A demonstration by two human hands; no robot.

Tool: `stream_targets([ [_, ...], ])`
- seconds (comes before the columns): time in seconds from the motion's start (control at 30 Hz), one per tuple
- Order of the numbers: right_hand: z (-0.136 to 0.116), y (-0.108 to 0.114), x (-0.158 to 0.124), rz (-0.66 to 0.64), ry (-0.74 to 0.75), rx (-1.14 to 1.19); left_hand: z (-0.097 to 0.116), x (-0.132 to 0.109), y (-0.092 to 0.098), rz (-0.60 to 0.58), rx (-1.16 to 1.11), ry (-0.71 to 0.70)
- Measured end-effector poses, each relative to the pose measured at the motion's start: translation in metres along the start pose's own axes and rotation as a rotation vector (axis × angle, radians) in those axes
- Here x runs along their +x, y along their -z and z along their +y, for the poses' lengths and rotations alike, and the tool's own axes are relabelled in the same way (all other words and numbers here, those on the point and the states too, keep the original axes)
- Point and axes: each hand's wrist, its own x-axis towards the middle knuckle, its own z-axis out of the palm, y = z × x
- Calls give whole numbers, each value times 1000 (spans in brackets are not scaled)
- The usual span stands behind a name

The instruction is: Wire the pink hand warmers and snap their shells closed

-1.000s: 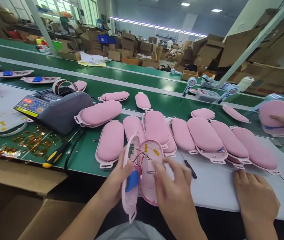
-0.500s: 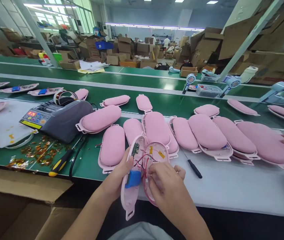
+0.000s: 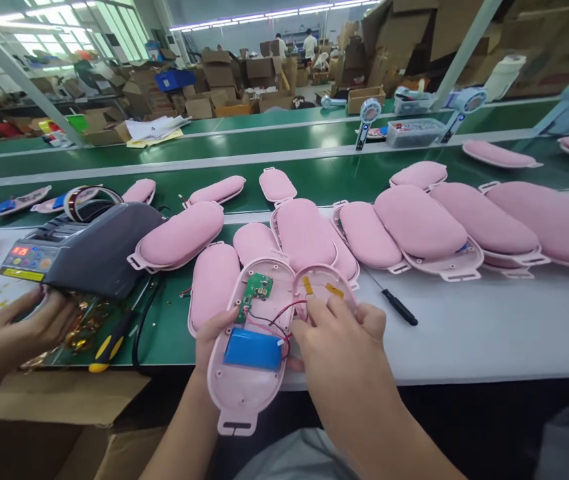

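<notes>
My left hand [image 3: 213, 343] grips a pink oval shell half [image 3: 247, 397] by its left edge, its inner side facing up. A green circuit board [image 3: 259, 287] and a blue battery pack [image 3: 251, 349] sit inside, with thin red and black wires [image 3: 284, 310] running right. Those wires lead to a second shell half [image 3: 321, 275], which has strips of amber tape [image 3: 334, 291]. My right hand [image 3: 341, 340] bends its fingers over this second half and covers its lower part. Its fingertips are partly hidden.
Closed pink shells [image 3: 307, 233] line the table beyond my hands. A black screwdriver [image 3: 399, 307] lies right, a yellow-black one [image 3: 114, 343] left. Another person's hand [image 3: 47, 320] is by the grey tape dispenser [image 3: 99, 247]. An open carton [image 3: 59, 397] stands below left.
The left shell half has turned to face up, showing its board and battery. My view has shifted down and right. Another person's hand has appeared at the tape dispenser; the one at far right is gone.
</notes>
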Motion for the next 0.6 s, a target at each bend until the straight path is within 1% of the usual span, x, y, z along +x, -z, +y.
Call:
stream_targets([
  [0.07, 1, -5, -3, 29, -35, 16, 1, 0, 2, -110, 8, 25],
  [0.13, 3, -7, -5, 70, -46, 50, 3, 2, 2, -187, 5, 22],
  [0.2, 8, -4, -4, 128, -36, 90, 3, 6, 1, -245, -12, 29],
  [0.27, 13, 2, -2, 191, -27, 201, 3, 10, 0, -291, -22, 49],
  [0.3, 16, 6, 0, 203, -37, 306, 3, 11, 0, -303, -22, 57],
  [0.33, 19, 10, 2, 185, -63, 443, 2, 11, 0, -294, -19, 59],
  [0.37, 21, 14, 4, 137, -113, 603, 2, 11, 1, -270, -13, 48],
  [0.4, 24, 17, 6, 59, -192, 774, 1, 10, 1, -238, -8, 35],
  [0.47, 29, 20, 9, -117, -412, 1079, -1, 9, 1, -160, 3, 17],
  [0.5, 32, 20, 11, -179, -526, 1209, -1, 8, 1, -128, 4, 8],
  [0.57, 39, 18, 13, -232, -711, 1400, -2, 6, 0, -93, 9, 1],
  [0.6, 43, 17, 14, -238, -767, 1449, -3, 5, 0, -71, 12, -3],
])
